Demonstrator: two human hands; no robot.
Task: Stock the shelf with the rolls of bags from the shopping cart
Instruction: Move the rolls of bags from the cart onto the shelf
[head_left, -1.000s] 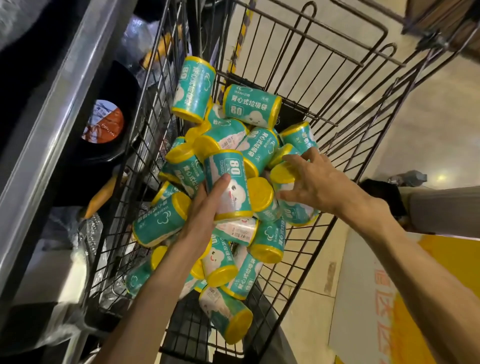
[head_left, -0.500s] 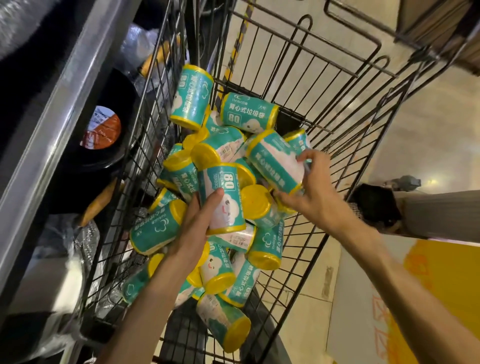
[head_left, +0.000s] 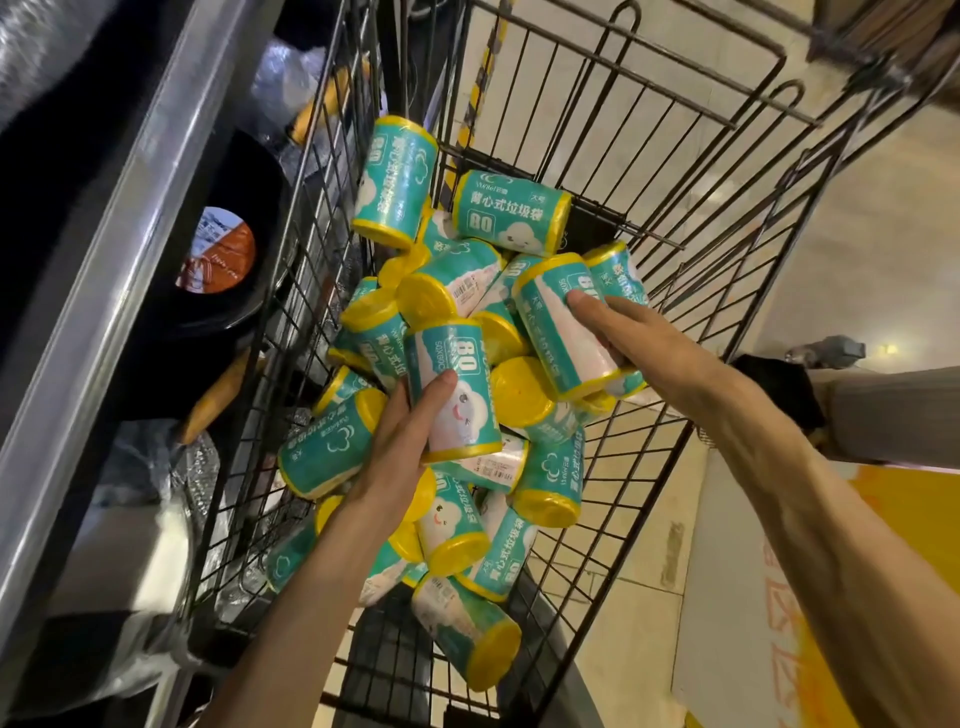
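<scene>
A black wire shopping cart (head_left: 613, 124) holds a heap of several teal-and-yellow rolls of bags (head_left: 506, 213). My left hand (head_left: 402, 447) grips one upright roll (head_left: 454, 387) at the middle of the heap, thumb across its label. My right hand (head_left: 631, 332) grips another roll (head_left: 563, 325), lifted slightly above the pile at the right. The shelf's metal edge (head_left: 130, 208) runs along the left of the cart.
Dark pans with an orange label (head_left: 218, 249) and plastic-wrapped goods (head_left: 150, 467) sit on the shelf beside the cart. Tiled floor (head_left: 852, 218) lies to the right, with a yellow-and-white floor sign (head_left: 753, 597) and a person's shoe and trouser leg (head_left: 841, 400).
My right hand has closed round a roll at the right of the heap and raised it. My left hand keeps its hold on the middle roll.
</scene>
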